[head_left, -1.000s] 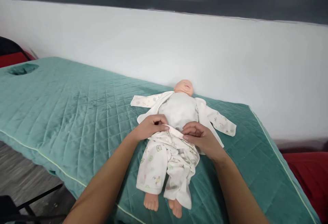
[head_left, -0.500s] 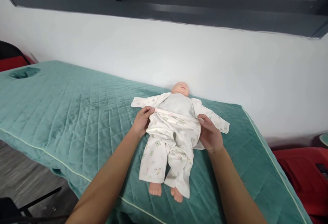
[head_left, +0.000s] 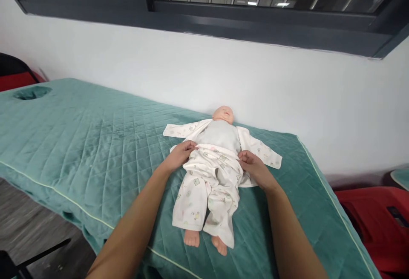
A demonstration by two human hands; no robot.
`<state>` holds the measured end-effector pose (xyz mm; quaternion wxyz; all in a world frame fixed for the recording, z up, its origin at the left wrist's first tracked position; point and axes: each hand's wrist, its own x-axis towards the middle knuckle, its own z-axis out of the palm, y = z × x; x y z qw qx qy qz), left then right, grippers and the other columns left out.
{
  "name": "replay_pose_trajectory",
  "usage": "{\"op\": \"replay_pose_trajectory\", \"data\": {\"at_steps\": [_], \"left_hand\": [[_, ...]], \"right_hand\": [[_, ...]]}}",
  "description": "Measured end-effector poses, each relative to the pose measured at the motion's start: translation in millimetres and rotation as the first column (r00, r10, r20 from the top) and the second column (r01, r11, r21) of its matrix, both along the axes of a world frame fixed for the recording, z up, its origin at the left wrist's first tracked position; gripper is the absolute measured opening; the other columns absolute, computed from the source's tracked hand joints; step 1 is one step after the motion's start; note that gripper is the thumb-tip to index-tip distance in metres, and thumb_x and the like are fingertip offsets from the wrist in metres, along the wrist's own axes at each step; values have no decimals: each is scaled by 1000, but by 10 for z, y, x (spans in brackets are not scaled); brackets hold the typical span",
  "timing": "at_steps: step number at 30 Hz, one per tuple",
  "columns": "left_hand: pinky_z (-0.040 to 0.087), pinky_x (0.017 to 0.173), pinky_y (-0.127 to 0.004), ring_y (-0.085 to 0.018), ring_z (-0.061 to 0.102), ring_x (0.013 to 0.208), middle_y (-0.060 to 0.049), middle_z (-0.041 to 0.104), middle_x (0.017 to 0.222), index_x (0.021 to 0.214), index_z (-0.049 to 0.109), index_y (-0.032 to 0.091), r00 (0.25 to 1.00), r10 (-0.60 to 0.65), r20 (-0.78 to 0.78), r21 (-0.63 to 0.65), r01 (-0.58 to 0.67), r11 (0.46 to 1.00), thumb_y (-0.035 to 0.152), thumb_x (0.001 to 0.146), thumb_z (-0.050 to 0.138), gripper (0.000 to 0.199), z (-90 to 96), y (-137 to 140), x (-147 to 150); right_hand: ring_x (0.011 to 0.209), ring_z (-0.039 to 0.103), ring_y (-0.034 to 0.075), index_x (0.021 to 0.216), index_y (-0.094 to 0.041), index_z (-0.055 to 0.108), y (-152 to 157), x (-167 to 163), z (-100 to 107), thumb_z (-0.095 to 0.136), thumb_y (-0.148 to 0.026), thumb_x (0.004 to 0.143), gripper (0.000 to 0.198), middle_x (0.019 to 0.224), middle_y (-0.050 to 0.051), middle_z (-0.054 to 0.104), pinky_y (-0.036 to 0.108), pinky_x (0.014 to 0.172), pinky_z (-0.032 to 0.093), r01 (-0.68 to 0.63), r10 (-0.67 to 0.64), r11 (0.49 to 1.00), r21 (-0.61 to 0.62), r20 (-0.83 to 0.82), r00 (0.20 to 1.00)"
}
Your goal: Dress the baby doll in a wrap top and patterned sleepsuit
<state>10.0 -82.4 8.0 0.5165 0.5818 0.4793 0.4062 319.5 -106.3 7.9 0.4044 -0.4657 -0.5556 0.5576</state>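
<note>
A: Doll (head_left: 219, 133), where?
B: On its back on the table (head_left: 96, 142), right of centre. Head (head_left: 223, 114) toward the wall (head_left: 153, 66) behind, feet (head_left: 191, 238) nearest.
A: On it?
B: Trousers (head_left: 190, 198) over the lower half, jacket sleeves (head_left: 266, 154) out to either side.
A: Waistband (head_left: 220, 148)?
B: Left hand (head_left: 180, 155) at its left side, right hand (head_left: 255, 169) at its right.
A: Beyond?
B: Window (head_left: 255, 25) above, in the wall. Hole (head_left: 32, 93) at the table's far left.

Left hand (head_left: 179, 156) and right hand (head_left: 257, 170) are wider apart now, the waistband (head_left: 217, 148) higher up the doll's (head_left: 220, 134) belly!
</note>
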Motion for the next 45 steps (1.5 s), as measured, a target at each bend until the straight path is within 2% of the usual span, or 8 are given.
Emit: {"op": "replay_pose_trajectory", "data": {"at_steps": [5, 11, 16, 22, 29, 32, 37, 45], "left_hand": [[42, 59, -24, -16, 58, 70, 0, 65, 76, 90, 66, 19, 996, -86, 11, 18, 86, 996, 32, 70, 71, 24, 33, -4, -56], [42, 61, -24, -16, 58, 73, -1, 64, 79, 89, 62, 18, 988, -151, 16, -20, 151, 988, 27, 67, 71, 25, 87, -31, -63], [37, 58, -23, -14, 53, 67, 1, 60, 74, 82, 59, 19, 992, -118, 55, -4, 118, 993, 26, 70, 68, 17, 71, -43, -36], [32, 56, -23, -13, 49, 61, 2, 59, 72, 81, 55, 20, 991, 20, 133, -35, -16, 999, 27, 72, 66, 16, 45, -23, 43], [34, 56, -24, -13, 49, 62, 3, 59, 72, 80, 56, 20, 996, 54, 72, -50, -51, 997, 22, 69, 60, 12, 56, 2, 45], [34, 56, -23, -12, 49, 61, 3, 58, 71, 79, 56, 20, 995, 36, 90, -58, -31, 998, 20, 67, 59, 12, 33, 23, 29], [38, 57, -23, -14, 55, 64, 1, 63, 73, 82, 59, 19, 983, -63, 174, -111, 83, 990, 22, 64, 67, 20, -30, 63, -32], [45, 60, -26, -18, 61, 72, -2, 66, 77, 84, 65, 19, 979, -78, 189, -75, 94, 993, 16, 60, 70, 25, -23, 28, -71]], "right_hand": [[68, 47, 11, 93, -21, 61, -36, 41, 64, 79, -38, 79, 28, 78, -2, 58, 24, 63, 35, -86, 85, 996, -16, -70, 994], [70, 51, 12, 93, -20, 64, -52, 46, 78, 82, -34, 74, 29, 80, 0, 61, 24, 65, 38, -135, 128, 990, -52, -122, 984], [70, 53, 12, 87, -20, 62, -61, -5, 96, 85, -32, 69, 31, 79, -1, 61, 25, 66, 39, -89, 86, 995, -52, -68, 994], [60, 41, 9, 76, -20, 56, -15, -29, 46, 83, -33, 67, 31, 65, -5, 52, 23, 55, 30, -42, 43, 999, -10, 48, 998], [53, 34, 7, 77, -21, 52, 8, -36, 6, 80, -38, 70, 33, 62, -7, 44, 22, 49, 25, 45, -43, 998, -41, 62, 997], [54, 36, 8, 82, -21, 52, 13, -42, -13, 79, -43, 73, 36, 64, -7, 47, 22, 50, 27, 38, -36, 999, -36, 59, 998], [59, 41, 9, 84, -20, 54, 6, -9, -34, 77, -49, 78, 37, 68, -5, 51, 24, 55, 32, -38, 39, 999, -22, 51, 998], [63, 46, 11, 86, -20, 63, -24, 21, 26, 79, -44, 76, 31, 73, -3, 58, 25, 59, 35, -90, 92, 995, -36, 41, 995]]}}
